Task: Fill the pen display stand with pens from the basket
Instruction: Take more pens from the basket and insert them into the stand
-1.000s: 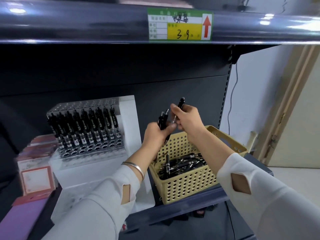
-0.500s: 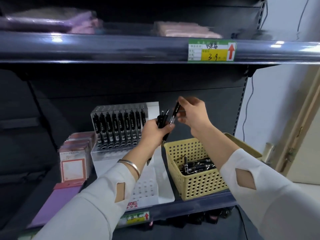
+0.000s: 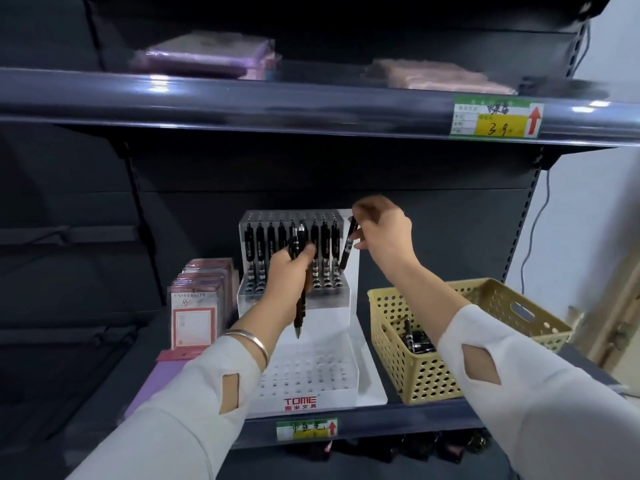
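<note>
The single pen, pinched in the fingers of the right hand, hangs with its long axis near upright, tip down, just above the right end of the filled rear row of the pen display stand. We judge the coming move to be a short descent along that axis into a free hole there. The left hand, before the stand's middle, grips a bundle of spare pens. The basket stands just right of the stand.

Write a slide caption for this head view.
Right hand holds a pen at the display stand; left hand grips spare pens; basket sits alongside.
</note>
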The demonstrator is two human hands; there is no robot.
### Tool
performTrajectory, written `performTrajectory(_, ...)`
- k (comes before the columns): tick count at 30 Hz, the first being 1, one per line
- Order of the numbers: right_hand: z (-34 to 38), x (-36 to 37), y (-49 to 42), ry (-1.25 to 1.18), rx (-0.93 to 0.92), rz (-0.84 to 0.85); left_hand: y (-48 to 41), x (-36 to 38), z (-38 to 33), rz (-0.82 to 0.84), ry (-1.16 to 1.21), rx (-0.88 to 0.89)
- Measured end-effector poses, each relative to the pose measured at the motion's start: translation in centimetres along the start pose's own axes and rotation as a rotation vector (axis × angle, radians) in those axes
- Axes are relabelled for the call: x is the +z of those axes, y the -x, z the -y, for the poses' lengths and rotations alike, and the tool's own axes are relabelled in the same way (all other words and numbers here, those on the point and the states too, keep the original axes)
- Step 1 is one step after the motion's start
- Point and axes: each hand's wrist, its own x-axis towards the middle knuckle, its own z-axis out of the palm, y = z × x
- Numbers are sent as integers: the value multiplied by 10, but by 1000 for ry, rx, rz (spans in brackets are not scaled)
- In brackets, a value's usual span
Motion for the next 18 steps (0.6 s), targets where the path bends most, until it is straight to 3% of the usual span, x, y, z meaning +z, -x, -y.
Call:
performTrajectory(6, 8, 10, -2, 102, -74, 71, 4, -7, 6, 76, 1, 45)
performTrajectory(15, 9, 11, -3, 156, -92, -33, 4, -3, 11, 98, 28, 73)
performTrajectory(18, 3, 13, -3, 226, -52, 41, 3, -3, 11, 75, 38, 76)
